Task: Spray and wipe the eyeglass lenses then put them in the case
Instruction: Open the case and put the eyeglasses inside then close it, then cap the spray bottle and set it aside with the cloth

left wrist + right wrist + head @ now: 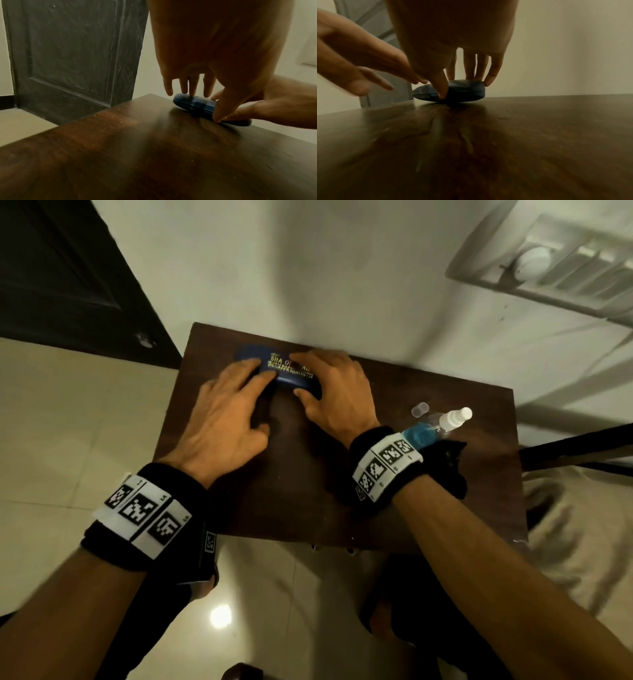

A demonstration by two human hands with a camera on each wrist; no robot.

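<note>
A blue eyeglass case with gold lettering lies closed at the far side of the dark wooden table, close to the wall. My left hand rests straight fingers on the case's left part, its thumb spread away from it. My right hand lies over the right part with the thumb against the front edge, pinching it. The left wrist view has the left fingertips on top of the case. In the right wrist view the right thumb touches the front of the case. No eyeglasses are in sight.
A spray bottle holding blue liquid lies on the table's right side beside its clear cap and a black cloth. A dark door stands left of the table. The white wall runs behind it.
</note>
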